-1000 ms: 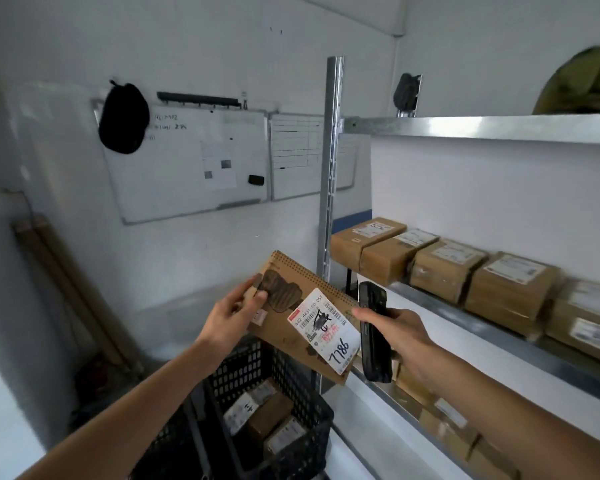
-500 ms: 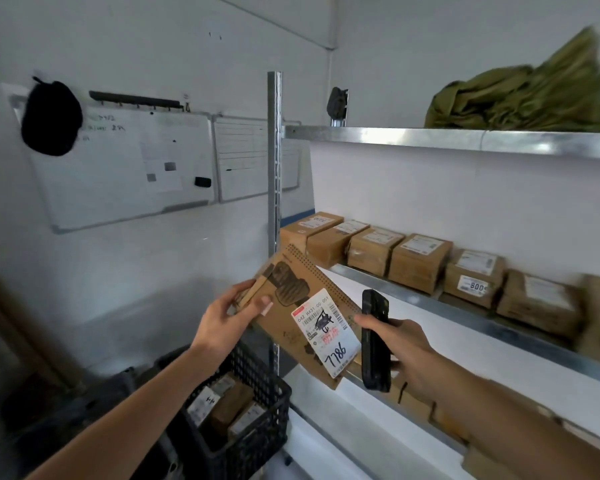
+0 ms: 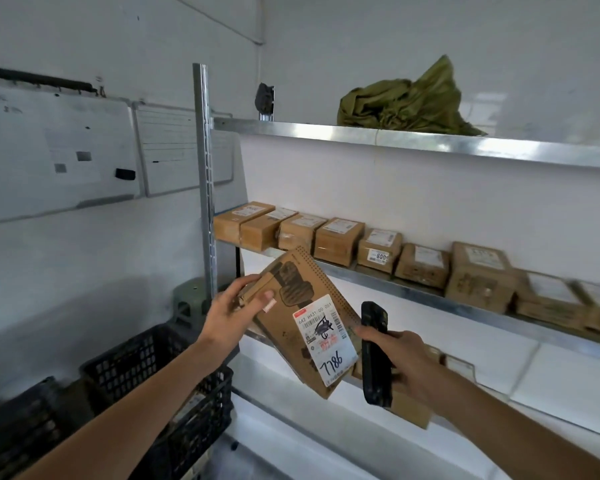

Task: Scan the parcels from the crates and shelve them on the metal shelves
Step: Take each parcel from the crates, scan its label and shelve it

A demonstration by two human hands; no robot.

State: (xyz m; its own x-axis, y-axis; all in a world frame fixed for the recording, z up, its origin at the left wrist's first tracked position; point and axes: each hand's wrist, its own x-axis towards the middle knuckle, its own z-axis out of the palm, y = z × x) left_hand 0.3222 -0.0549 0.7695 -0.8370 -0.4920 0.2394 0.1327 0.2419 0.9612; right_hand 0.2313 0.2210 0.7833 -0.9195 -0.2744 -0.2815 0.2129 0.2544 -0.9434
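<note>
Now my left hand (image 3: pixel 234 315) pinches the parcel (image 3: pixel 302 320) by its upper left corner, thumb on the face and fingers behind, so the box hangs tilted in the air in front of the shelves (image 3: pixel 413 143). My right hand (image 3: pixel 400 362) is wrapped round the scanner (image 3: pixel 374 353), which stands upright just beside the parcel's label (image 3: pixel 324 337), edge-on to it.

The grip is what worries me. I hold only one corner, and most of the box hangs below and to the right of my fingers; I judge it could swing or slip out and drop toward the lower shelf or the crate (image 3: pixel 160 375). The scanner's face doesn't look turned toward the label, so a scan from this angle might miss. The handwritten 7786 is plain to read, but the printed code sits at a slant, which may not help either.

As for what holds what: the middle shelf (image 3: pixel 378 278) carries a row of brown boxes side by side, labels up, running off to the right. The top shelf bears a crumpled green sack (image 3: pixel 406 102). The lower shelf, behind my right hand, shows a few more boxes, partly hidden. The black crate below my left arm has something labelled in it, though my arm covers most of it. A second crate (image 3: pixel 18 431) sits at the far left; I cannot tell what it holds.
</note>
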